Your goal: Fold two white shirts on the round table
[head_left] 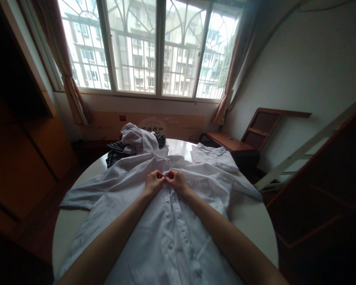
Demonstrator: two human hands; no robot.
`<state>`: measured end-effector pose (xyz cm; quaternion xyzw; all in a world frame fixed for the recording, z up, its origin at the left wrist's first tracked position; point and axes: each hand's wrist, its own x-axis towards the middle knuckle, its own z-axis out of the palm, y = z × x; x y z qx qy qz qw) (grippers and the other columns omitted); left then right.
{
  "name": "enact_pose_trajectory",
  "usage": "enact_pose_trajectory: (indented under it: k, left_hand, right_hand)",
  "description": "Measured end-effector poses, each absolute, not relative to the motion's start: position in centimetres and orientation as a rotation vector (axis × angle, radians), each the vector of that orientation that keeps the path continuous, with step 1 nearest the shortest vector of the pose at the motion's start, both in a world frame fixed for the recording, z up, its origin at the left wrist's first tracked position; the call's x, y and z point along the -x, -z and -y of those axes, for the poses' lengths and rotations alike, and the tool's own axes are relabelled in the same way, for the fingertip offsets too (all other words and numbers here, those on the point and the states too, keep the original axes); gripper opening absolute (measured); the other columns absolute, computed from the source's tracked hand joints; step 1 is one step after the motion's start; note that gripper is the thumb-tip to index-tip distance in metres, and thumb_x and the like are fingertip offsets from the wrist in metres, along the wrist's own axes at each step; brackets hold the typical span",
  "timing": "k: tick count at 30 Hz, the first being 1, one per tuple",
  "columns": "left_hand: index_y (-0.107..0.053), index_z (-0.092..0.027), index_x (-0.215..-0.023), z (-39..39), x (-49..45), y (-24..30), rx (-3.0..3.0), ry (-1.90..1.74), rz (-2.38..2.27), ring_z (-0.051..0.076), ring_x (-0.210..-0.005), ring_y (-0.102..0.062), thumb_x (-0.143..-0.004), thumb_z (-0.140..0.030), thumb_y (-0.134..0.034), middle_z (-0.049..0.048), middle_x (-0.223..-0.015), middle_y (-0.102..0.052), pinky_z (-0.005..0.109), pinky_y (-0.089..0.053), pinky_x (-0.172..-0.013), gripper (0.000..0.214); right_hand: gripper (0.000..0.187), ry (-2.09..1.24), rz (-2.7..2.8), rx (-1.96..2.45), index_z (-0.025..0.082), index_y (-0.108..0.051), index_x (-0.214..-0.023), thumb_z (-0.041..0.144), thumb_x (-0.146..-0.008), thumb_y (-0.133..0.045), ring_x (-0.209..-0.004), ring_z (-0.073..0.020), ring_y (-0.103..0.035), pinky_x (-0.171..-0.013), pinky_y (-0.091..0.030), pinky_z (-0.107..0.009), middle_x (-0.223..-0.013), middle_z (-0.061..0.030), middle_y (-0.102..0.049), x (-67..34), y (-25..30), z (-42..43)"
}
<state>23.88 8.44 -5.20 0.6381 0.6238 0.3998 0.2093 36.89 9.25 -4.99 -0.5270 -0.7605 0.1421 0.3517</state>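
Observation:
A white button-up shirt (166,233) lies spread face up on a round white table (249,221), collar pointing away from me. My left hand (154,181) and my right hand (176,180) meet at the shirt's front placket, just below the collar. Both hands are closed in a pinch on the fabric edges there. A row of buttons runs down the placket toward me. The left sleeve stretches out to the table's left edge.
A heap of white and dark striped clothes (136,144) sits at the table's far side. A folded white shirt (215,157) lies at the far right. Beyond are a barred window, a wooden bench (228,141), a dark cabinet on the left and a slanted frame on the right.

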Motion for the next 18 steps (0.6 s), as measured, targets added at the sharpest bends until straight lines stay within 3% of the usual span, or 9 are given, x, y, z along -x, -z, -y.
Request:
enact_pose_trajectory:
  k: [18]
  left_hand:
    - [-0.058,-0.015,-0.069,-8.56,-23.75,5.51,-1.663,-1.329,-1.508,0.012,-0.059,-0.054,-0.058,-0.028,-0.062,-0.0004,-0.063,-0.059,0.022,-0.039,-0.055,0.018]
  right_hand:
    - [0.008,-0.418,1.947,1.394,0.015,-0.061,-0.070,0.022,-0.072,-0.057,-0.064,-0.0129,-0.055,-0.061,-0.038,-0.023,-0.070,-0.0030,-0.064,-36.97,4.80,-9.29]
